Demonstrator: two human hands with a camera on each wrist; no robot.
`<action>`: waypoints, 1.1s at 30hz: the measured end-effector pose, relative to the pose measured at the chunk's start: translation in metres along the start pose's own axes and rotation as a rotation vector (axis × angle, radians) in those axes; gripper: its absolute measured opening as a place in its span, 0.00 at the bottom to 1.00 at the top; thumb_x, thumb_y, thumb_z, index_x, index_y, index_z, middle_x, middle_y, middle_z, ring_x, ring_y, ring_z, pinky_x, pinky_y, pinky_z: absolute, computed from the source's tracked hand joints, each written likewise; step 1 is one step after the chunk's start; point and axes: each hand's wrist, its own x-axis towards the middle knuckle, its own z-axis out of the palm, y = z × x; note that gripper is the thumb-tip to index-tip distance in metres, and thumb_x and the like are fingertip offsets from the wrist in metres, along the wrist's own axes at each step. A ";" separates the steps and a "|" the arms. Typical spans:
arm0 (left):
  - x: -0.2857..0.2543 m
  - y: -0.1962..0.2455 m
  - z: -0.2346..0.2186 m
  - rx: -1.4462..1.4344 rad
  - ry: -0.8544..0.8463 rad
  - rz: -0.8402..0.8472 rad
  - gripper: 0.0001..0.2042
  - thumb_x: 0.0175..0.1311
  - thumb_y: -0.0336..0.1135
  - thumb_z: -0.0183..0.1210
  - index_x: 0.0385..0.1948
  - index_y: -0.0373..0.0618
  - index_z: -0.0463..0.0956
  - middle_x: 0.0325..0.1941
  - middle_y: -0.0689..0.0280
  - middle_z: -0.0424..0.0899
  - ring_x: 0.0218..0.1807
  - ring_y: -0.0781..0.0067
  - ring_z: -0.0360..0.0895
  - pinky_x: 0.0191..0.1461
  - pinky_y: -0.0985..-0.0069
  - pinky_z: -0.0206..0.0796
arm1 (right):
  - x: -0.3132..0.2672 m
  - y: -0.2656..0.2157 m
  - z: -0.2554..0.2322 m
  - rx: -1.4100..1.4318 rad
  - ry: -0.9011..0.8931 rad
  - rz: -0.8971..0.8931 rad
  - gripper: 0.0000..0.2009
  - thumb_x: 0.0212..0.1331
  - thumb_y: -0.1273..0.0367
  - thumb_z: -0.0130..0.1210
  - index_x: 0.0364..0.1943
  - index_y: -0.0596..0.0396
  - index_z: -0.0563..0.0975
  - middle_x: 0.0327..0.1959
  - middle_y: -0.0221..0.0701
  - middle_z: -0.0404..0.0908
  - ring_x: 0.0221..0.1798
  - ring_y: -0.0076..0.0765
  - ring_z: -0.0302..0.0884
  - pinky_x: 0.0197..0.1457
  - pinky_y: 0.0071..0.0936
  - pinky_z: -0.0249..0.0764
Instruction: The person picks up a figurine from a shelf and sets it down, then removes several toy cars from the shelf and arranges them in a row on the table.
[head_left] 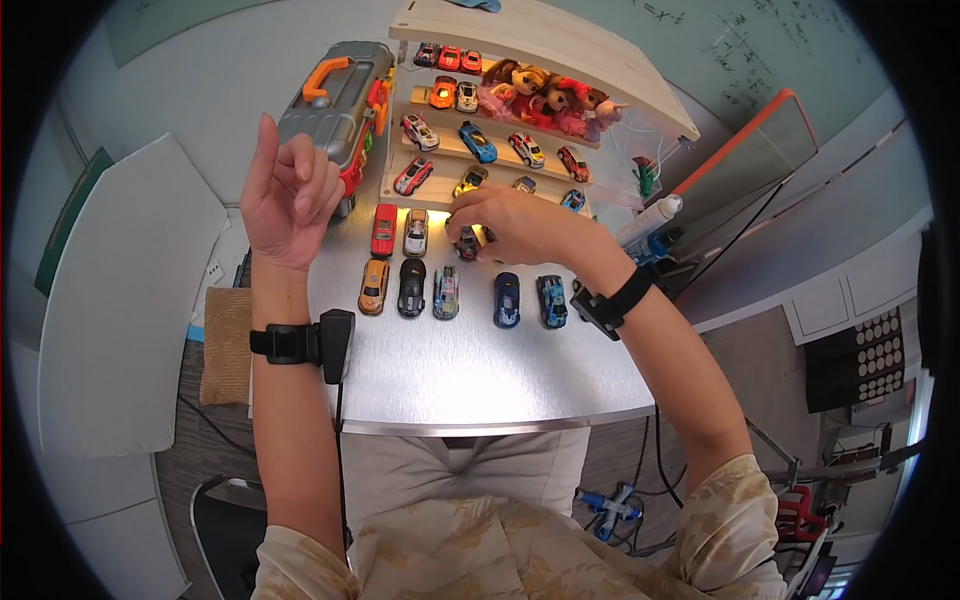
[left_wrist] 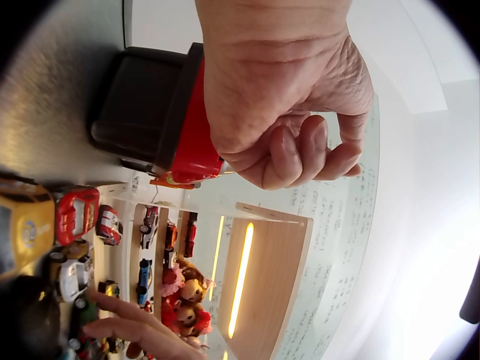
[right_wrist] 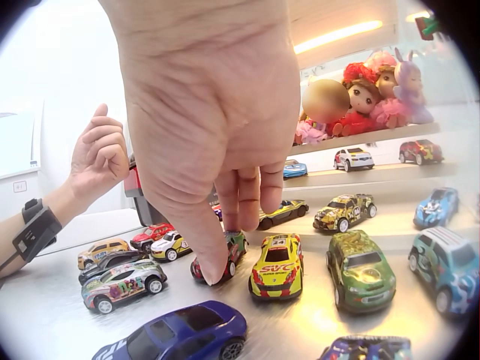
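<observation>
My right hand (head_left: 520, 222) reaches over the tabletop in front of the shelf. Its thumb and fingers pinch a small dark red and green toy car (right_wrist: 231, 255), partly hidden behind the thumb in the right wrist view. Beside that car, a yellow toy car (right_wrist: 277, 266) with red lettering and a green toy car (right_wrist: 361, 270) stand on the table. My left hand (head_left: 290, 205) is raised at the left, holding nothing, its fingers loosely bent. A white toy car (head_left: 416, 232) and a red toy car (head_left: 384, 230) stand left of the right hand.
Several toy cars line the tiers of a lit wooden shelf (head_left: 560, 30), with dolls (head_left: 545, 95) on an upper tier. A grey toolbox (head_left: 335, 95) with an orange handle stands left of it. In front are more cars, including a dark blue one (head_left: 507, 300).
</observation>
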 end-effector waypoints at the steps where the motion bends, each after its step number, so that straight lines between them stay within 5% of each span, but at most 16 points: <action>1: 0.000 0.000 0.000 0.000 -0.001 0.000 0.29 0.84 0.56 0.39 0.21 0.47 0.72 0.11 0.73 0.64 0.12 0.83 0.53 0.18 0.81 0.45 | 0.000 0.000 0.000 -0.002 -0.001 0.002 0.17 0.53 0.74 0.71 0.48 0.52 0.84 0.61 0.34 0.80 0.68 0.46 0.73 0.71 0.39 0.72; 15: -0.001 0.001 -0.002 0.014 0.002 -0.003 0.28 0.84 0.57 0.39 0.22 0.49 0.69 0.12 0.73 0.62 0.14 0.82 0.52 0.18 0.82 0.46 | -0.032 -0.051 0.030 0.068 0.215 0.007 0.21 0.48 0.59 0.76 0.42 0.53 0.82 0.43 0.35 0.84 0.55 0.46 0.79 0.59 0.40 0.77; 27: -0.001 0.000 -0.002 0.015 -0.004 0.001 0.28 0.84 0.56 0.38 0.22 0.48 0.68 0.12 0.73 0.63 0.14 0.82 0.52 0.17 0.82 0.46 | -0.047 -0.064 0.031 0.010 0.223 0.165 0.21 0.46 0.60 0.75 0.41 0.53 0.79 0.42 0.34 0.84 0.53 0.44 0.80 0.57 0.40 0.78; 33: -0.001 0.000 -0.002 0.020 -0.005 -0.008 0.29 0.84 0.57 0.38 0.22 0.48 0.68 0.12 0.73 0.62 0.14 0.82 0.52 0.18 0.82 0.47 | -0.051 -0.053 0.045 -0.022 0.258 0.090 0.22 0.50 0.59 0.75 0.44 0.52 0.78 0.41 0.34 0.81 0.51 0.46 0.79 0.54 0.41 0.77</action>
